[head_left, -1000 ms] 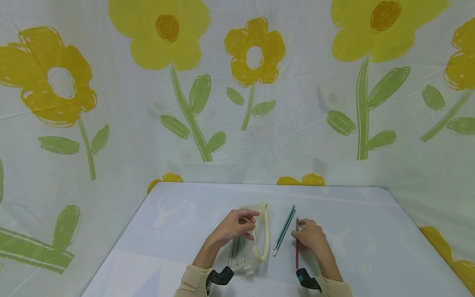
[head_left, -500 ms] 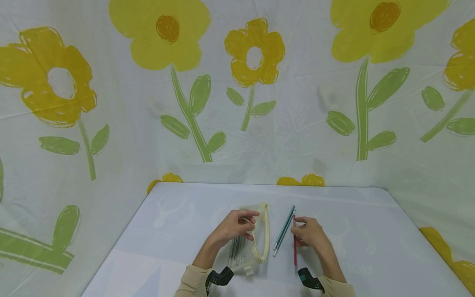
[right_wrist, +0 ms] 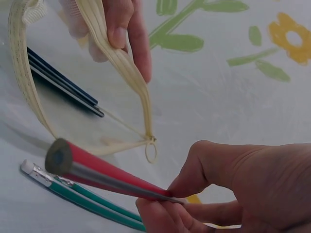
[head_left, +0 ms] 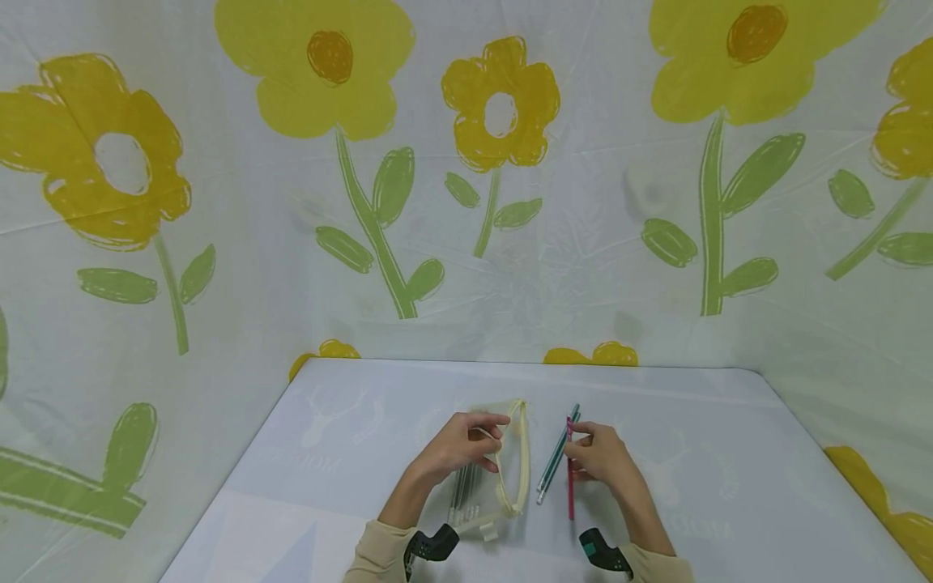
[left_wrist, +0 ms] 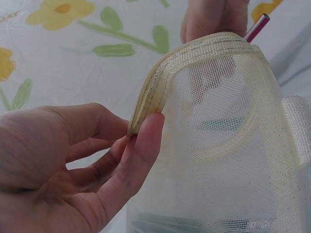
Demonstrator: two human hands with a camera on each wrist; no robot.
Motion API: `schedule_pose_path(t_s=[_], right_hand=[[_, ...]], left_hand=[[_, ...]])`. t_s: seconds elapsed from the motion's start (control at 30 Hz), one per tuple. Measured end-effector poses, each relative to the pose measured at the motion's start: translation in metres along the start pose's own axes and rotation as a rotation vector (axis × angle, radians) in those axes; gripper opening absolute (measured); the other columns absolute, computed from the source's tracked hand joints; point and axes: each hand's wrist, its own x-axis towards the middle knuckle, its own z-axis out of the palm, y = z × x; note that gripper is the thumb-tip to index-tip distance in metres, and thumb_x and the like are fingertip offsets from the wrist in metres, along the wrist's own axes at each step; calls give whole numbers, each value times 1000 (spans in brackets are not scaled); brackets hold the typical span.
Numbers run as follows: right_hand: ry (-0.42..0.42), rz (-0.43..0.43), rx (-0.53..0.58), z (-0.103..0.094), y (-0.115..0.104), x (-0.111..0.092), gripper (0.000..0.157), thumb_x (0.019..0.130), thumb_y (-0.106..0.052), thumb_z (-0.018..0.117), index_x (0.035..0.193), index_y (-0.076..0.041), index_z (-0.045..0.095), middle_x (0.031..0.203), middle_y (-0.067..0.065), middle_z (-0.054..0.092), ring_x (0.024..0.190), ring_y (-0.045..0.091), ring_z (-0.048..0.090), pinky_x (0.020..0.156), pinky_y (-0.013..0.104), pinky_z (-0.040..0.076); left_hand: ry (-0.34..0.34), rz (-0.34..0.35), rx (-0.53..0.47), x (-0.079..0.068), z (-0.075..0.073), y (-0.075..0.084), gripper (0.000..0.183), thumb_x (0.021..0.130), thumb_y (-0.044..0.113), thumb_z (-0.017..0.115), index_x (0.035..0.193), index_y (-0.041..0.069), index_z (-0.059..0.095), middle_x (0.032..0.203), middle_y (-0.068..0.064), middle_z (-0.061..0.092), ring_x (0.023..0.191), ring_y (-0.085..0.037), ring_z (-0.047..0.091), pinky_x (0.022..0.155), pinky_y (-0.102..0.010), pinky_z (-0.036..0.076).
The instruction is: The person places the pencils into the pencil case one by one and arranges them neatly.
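Observation:
My left hand [head_left: 462,444] pinches the zippered edge of a cream mesh pencil case [left_wrist: 218,97], whose mouth is spread wide. Inside the case lie several dark pencils [right_wrist: 63,82]. With thumb and fingers my right hand [head_left: 603,455] holds a red pencil [head_left: 571,478], its flat unsharpened end towards the camera in the right wrist view. The red pencil overlaps two green pencils [right_wrist: 92,199] with white erasers, which lie on the table between the case and my right hand. A ring pull [right_wrist: 151,151] hangs at the zipper's end.
The white table [head_left: 364,405] carries a faint printed pattern. Behind it hangs a white cloth [head_left: 568,243] printed with yellow flowers. A black wrist camera [head_left: 603,551] sits by my right sleeve, and another black wrist camera [head_left: 436,542] by my left.
My right hand has carried the red pencil leftward and slightly up, towards the pencil case, so it now crosses over the green pencils. My left hand and the case have stayed put.

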Motion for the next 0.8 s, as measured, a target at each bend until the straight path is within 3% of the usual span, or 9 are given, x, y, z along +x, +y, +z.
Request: schedule_pose_path(t_s=[0.47, 0.8], right_hand=[[9, -30, 61, 12, -8, 0, 55, 83, -6, 62, 135, 6, 52, 89, 14, 62, 63, 15, 62, 57, 29, 62], [-37, -55, 94, 28, -17, -5, 52, 82, -6, 64, 133, 3, 56, 85, 11, 64, 60, 15, 59, 55, 28, 62]], left_hand=[[9, -1, -4, 1, 1, -1, 42, 94, 7, 60, 135, 0, 57, 104, -12, 58, 85, -34, 65, 70, -45, 65], [5, 1, -11, 2, 1, -3, 42, 93, 5, 60, 134, -2, 57, 103, -14, 59, 81, -26, 65, 68, -40, 65]])
